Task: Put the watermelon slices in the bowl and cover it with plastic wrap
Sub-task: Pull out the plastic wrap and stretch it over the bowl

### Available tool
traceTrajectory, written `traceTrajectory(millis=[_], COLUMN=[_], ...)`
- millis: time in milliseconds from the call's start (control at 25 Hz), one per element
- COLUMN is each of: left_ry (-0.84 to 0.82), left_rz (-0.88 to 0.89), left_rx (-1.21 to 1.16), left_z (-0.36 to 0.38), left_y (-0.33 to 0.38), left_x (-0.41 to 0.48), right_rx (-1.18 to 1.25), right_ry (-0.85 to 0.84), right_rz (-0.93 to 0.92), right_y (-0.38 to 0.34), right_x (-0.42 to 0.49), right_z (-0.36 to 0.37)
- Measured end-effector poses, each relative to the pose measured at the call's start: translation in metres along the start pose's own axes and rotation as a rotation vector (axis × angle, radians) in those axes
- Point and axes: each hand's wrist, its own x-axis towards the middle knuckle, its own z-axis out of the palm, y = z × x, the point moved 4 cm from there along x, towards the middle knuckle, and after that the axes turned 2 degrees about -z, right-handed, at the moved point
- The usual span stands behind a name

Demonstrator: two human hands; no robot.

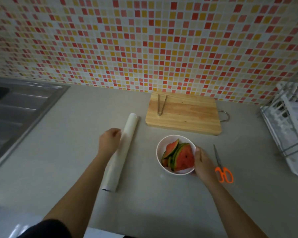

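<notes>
A white bowl (159,152) stands on the grey counter and holds several watermelon slices (181,156), red flesh with green rind. My right hand (202,163) grips the bowl's right rim, thumb on the edge. A long white roll of plastic wrap (122,148) lies diagonally on the counter to the left of the bowl. My left hand (109,140) is at the roll's left side, fingers curled against its upper half; whether they wrap round the roll is hidden.
A wooden cutting board (187,115) with metal tongs (161,104) on it lies behind the bowl. Orange-handled scissors (222,166) lie right of the bowl. A steel sink (15,114) is at the left, a white dish rack (289,127) at the right.
</notes>
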Motion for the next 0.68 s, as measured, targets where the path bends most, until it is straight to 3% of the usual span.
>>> traceTrajectory(millis=[80,160,360,520,680], left_ry=[-0.167,-0.359,-0.43,-0.513,-0.514], left_rz=[-0.158,-0.206,-0.123,-0.151,0.021], left_rx=[-0.072,-0.071,0.069,-0.306,-0.716], left_z=[-0.004,0.007,0.017,0.008,-0.001], left_y=[-0.029,-0.035,-0.024,-0.001,0.085], left_x=[0.011,0.007,0.006,-0.008,-0.035], right_rx=[-0.011,-0.004,0.042,0.135,0.245], right_ry=[0.037,0.058,0.113,0.239,0.072], right_rz=[-0.012,-0.022,-0.025,-0.223,-0.403], right_y=[0.0,0.0,-0.001,-0.03,-0.11], right_x=[-0.001,-0.002,-0.009,-0.011,0.0], right_z=[0.0,-0.001,-0.011,-0.036,-0.06])
